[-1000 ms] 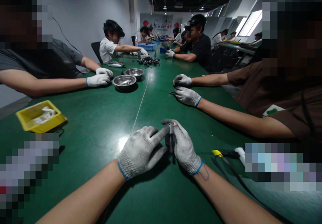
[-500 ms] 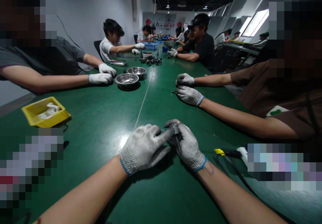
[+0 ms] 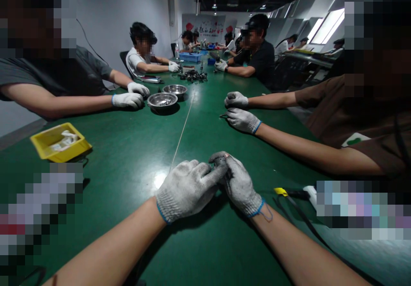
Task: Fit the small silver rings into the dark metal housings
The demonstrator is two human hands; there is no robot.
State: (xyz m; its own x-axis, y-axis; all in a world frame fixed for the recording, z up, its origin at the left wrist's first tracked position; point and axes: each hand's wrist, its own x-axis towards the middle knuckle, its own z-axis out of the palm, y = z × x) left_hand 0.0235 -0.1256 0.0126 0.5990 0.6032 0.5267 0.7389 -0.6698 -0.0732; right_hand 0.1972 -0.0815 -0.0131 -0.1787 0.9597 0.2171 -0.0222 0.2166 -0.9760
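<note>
My left hand (image 3: 189, 187) and my right hand (image 3: 240, 183) wear grey-white knitted gloves with blue cuffs. They meet just above the green table (image 3: 192, 251). Between their fingertips is a small grey metal part (image 3: 219, 162), mostly covered by the gloves, so its kind does not show. The right fingers and thumb curl around its far and right sides. From the left, my other hand's thumb and fingers close against it. A loose blue thread hangs from the right cuff.
Two steel bowls (image 3: 162, 101) stand ahead, the nearer holding small metal pieces. A yellow bin (image 3: 61, 142) with white material sits at left. A black cable with a yellow tag (image 3: 280, 191) lies at right. Co-workers' gloved hands (image 3: 242, 120) work along both sides.
My left hand has moved slightly right, its fingers closing further over the metal part, which shows less now. Across the table, a co-worker in white has drawn an outstretched arm back.
</note>
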